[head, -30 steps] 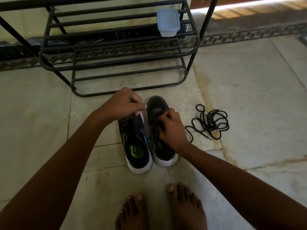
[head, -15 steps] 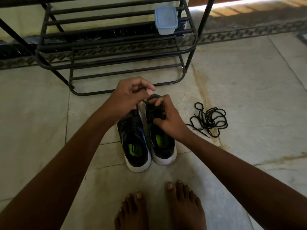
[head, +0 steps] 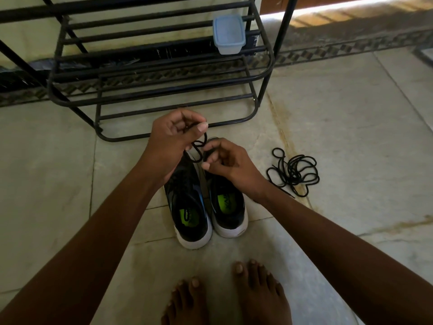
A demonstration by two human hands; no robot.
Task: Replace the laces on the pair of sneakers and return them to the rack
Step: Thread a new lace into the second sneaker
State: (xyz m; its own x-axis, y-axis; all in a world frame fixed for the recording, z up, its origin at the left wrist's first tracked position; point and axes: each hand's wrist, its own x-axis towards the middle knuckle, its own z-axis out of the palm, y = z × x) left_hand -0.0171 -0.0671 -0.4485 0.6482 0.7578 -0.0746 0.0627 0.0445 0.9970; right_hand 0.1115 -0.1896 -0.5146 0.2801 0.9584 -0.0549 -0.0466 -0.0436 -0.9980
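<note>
Two black sneakers with white soles and green insoles stand side by side on the floor, the left sneaker (head: 188, 207) and the right sneaker (head: 228, 208). Above their toe ends my left hand (head: 174, 137) pinches a black lace (head: 199, 146) between thumb and fingers. My right hand (head: 226, 160) pinches the same lace lower down, over the right sneaker's front. The lace loops between both hands. The sneakers' toes are hidden under my hands.
A loose tangle of black lace (head: 294, 172) lies on the tiles right of the sneakers. A black metal shoe rack (head: 164, 90) stands just beyond, with a lidded plastic box (head: 228, 35) on a shelf. My bare feet (head: 225, 294) are near the bottom edge.
Both hands have risen from the sneakers' lacing area and moved toward the rack, drawing a loop of black lace up between them.
</note>
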